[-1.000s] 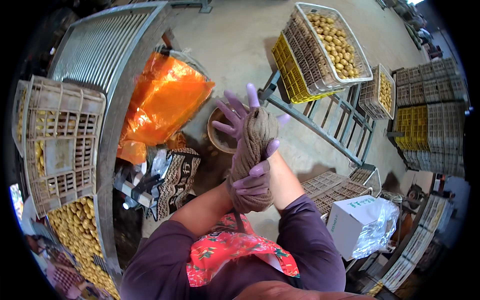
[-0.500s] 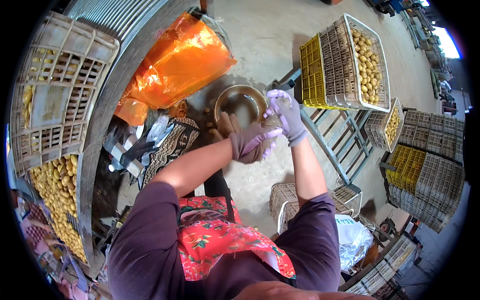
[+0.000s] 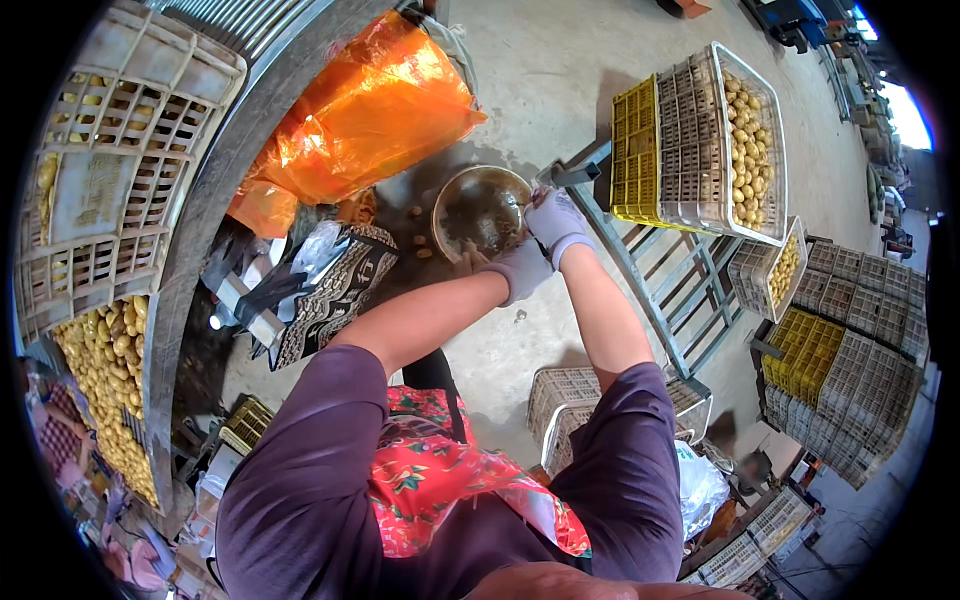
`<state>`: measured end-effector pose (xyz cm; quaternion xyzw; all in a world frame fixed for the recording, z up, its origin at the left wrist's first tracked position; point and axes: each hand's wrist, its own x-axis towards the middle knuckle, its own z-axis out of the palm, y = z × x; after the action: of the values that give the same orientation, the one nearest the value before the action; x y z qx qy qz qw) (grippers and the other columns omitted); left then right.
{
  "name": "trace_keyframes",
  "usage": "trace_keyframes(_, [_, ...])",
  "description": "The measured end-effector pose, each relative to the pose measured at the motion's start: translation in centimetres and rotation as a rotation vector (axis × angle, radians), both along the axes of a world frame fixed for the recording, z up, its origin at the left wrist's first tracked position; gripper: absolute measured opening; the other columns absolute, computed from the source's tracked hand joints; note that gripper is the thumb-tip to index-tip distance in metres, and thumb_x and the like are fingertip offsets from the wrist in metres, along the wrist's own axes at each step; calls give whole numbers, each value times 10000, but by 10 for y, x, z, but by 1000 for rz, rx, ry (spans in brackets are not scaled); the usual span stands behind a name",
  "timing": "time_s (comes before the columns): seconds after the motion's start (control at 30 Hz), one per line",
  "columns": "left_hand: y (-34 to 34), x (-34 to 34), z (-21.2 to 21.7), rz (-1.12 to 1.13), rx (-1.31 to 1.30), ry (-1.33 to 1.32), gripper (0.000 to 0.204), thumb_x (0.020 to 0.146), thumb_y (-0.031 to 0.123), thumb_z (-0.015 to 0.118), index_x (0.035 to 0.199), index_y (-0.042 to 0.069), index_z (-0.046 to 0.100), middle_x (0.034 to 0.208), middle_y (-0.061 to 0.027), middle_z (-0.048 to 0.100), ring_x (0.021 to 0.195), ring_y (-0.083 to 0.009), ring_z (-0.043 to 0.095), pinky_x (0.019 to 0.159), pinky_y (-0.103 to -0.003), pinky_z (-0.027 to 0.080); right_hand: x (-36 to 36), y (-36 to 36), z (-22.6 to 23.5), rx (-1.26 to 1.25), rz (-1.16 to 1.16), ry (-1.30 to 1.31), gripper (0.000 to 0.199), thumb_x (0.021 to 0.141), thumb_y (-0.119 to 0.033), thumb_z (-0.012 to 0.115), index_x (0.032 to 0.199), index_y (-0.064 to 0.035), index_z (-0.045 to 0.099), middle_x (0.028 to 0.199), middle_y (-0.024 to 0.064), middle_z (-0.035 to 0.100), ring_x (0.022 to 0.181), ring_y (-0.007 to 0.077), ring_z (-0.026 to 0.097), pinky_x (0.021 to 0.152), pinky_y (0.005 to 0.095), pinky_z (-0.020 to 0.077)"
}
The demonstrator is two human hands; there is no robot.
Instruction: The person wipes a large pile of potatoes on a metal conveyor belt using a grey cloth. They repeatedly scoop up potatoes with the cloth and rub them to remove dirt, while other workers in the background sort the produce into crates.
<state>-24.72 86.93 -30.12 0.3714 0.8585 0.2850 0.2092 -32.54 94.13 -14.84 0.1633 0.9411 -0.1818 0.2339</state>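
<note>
My left hand, in a pale grey-lilac glove, is closed low beside the near right rim of a round metal basin. My right hand, gloved alike, is curled closed at the basin's right edge, just beyond and right of the left. The two hands nearly meet. What they grip is mostly hidden by the gloves. Murky water with bright ripples fills the basin. A soft brownish thing, its kind unclear, shows at the near rim beside my left hand.
Left of the basin lie an orange plastic sheet and a black patterned bag. A metal rack stands right, near crates of potatoes. Potatoes also cover the left table. More crates are stacked far right.
Both hands have come down and closer together beside the basin. The wet grey-brown bundle seen between them before is now mostly hidden, and ripples show on the water.
</note>
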Motion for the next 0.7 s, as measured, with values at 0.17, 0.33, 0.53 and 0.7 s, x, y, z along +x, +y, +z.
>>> trace_keyframes(0.17, [-4,-13,65,-108,-113,29,470,918,302,568,1320,58,540,1287,-146,601,1209,-269,539,1038,-356,393,-1,10,-16,58,50,-101,381,892,-325,518,1128,-71,676,1175,197,663,1106,356,632,949,424,492])
trace_keyframes(0.33, [-11,-21,94,206,19,-472,453,897,256,613,1296,50,556,1262,-147,613,1143,-268,582,972,-369,451,-6,10,-22,48,97,-175,454,885,-322,551,1220,-23,614,1195,175,660,1122,336,627,958,412,488])
trace_keyframes(0.53, [-17,-34,100,555,740,-1038,381,882,151,683,1227,38,569,1115,-77,625,1006,-151,572,894,-305,467,33,43,-37,-1346,-506,290,508,944,-315,610,1365,-58,490,1178,64,659,1037,254,647,905,398,497])
trace_keyframes(0.7, [-30,-66,170,586,767,-938,419,963,336,599,1220,10,549,1070,-77,619,1024,-144,555,931,-299,446,111,57,-78,-2064,-595,156,603,948,-276,646,1436,-25,396,1251,44,581,1057,153,586,913,297,473])
